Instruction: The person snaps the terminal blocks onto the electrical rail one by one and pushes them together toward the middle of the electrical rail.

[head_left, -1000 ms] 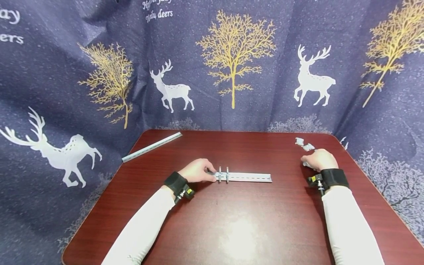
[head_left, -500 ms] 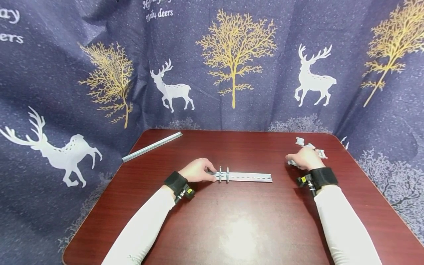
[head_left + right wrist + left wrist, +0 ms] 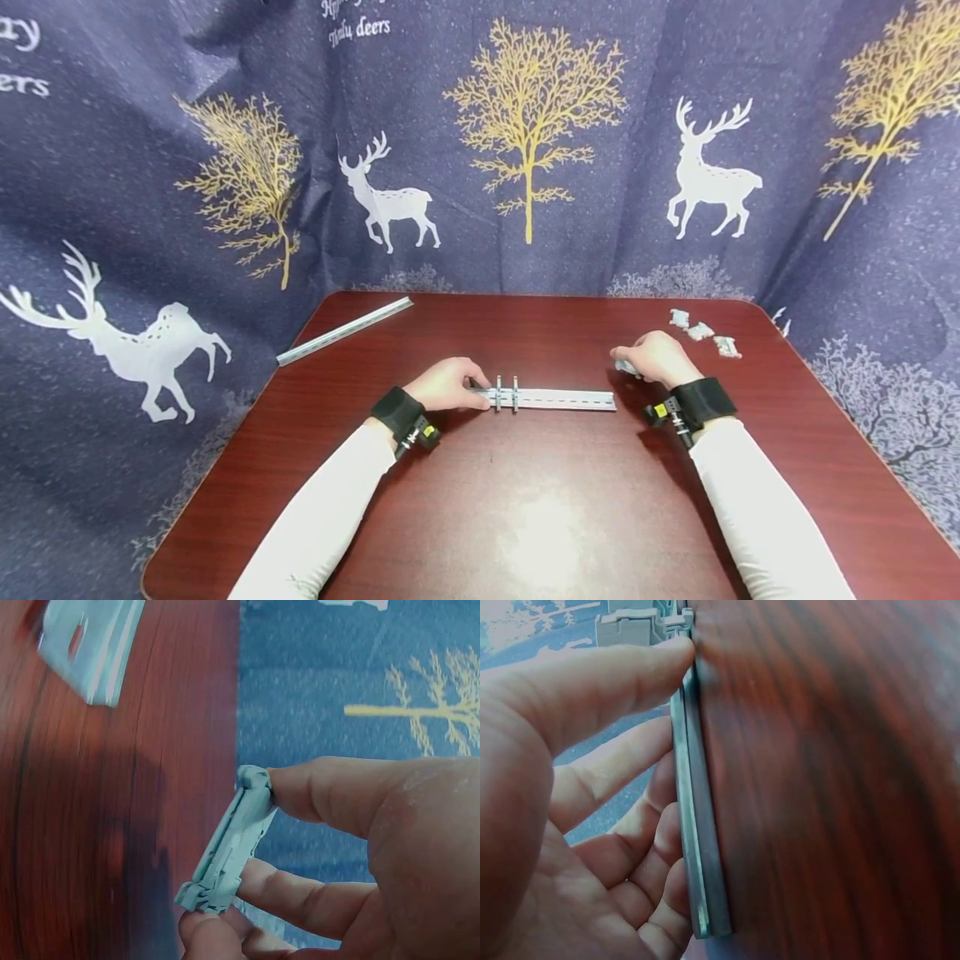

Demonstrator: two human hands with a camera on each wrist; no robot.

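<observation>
A slotted metal DIN rail [image 3: 566, 401] lies crosswise on the table, its left end gripped between the thumb and fingers of my left hand [image 3: 447, 385]. Two grey plastic clips sit upright across it near those fingers, a left clip [image 3: 498, 394] and a right clip [image 3: 515, 395]. The left wrist view shows my thumb along the rail's edge [image 3: 694, 817], right beside a mounted clip [image 3: 630, 630]. Beyond the rail's right end, my right hand [image 3: 660, 358] pinches another grey plastic clip [image 3: 229, 851] by its ends, held in the air.
Several loose grey pieces, among them a nearer one [image 3: 726, 347], lie at the table's back right. A second metal rail [image 3: 345, 332] rests slantwise at the back left. Behind the brown table [image 3: 450, 517] hangs a dark blue cloth [image 3: 465, 208] printed with deer and trees.
My right hand has moved left from the loose pieces toward the rail, carrying a clip and uncovering the rest of the pieces. The left hand and the rail have stayed in place.
</observation>
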